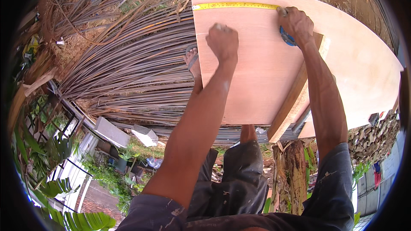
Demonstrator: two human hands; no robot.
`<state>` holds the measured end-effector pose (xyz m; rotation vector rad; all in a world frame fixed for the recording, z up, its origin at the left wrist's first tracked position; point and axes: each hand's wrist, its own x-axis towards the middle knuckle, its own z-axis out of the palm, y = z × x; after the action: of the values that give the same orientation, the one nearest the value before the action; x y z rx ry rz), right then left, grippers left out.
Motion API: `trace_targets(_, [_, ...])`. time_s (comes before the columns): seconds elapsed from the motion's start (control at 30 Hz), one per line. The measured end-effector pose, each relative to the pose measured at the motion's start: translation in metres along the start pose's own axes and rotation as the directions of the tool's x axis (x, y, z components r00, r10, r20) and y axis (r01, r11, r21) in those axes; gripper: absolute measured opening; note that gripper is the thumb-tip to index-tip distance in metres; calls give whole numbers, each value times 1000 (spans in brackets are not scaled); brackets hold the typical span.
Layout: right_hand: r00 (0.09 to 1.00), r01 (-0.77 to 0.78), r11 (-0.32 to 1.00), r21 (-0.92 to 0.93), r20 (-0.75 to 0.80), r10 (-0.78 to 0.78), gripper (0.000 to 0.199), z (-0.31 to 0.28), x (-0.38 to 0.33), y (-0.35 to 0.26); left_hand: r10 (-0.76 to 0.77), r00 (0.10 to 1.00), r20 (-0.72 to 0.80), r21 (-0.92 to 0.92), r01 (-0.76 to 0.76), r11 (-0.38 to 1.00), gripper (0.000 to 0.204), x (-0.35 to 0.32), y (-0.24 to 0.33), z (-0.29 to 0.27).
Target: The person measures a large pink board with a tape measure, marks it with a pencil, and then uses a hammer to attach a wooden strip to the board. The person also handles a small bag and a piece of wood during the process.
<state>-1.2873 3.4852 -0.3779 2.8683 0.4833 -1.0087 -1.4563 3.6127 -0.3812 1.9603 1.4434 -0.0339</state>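
Tape measure with a flat yellow blade and blue case (237, 5) lay across the upper part of a large pinkish plywood panel (252, 68) with one curved side. Nearest, dark, pale-flecked trousers (244, 175) were cut off below. The bare right hand (296, 25) was closed around the blue case, hiding most of it. The bare left hand (222, 42) was curled into a fist over the panel; whether it held anything, I could not tell. The right forearm covered part of a squared brown timber (286, 105). Beyond the panel's left edge, a sandalled foot (192, 59) was half hidden among long, rusty metal rods (137, 72). Farther off, a brown heap (371, 143) was too small to identify.
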Motion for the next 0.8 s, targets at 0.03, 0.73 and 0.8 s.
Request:
trace_targets(0.03, [1000, 15, 1000, -14, -10, -15, 52, -1, 0, -1, -16, 1000, -9, -19, 15, 1000, 15, -18, -8, -6])
trace_targets(0.73, [999, -3, 995, -95, 41, 7, 51, -11, 2, 0, -326, 831, 450, -353, 501, 790, 35, -22, -94, -129])
trace_targets(0.8, [982, 128, 988, -80, 151, -115, 49, -22, -4, 1, -348, 813, 467, -382, 540, 750, 22, -16, -103, -141])
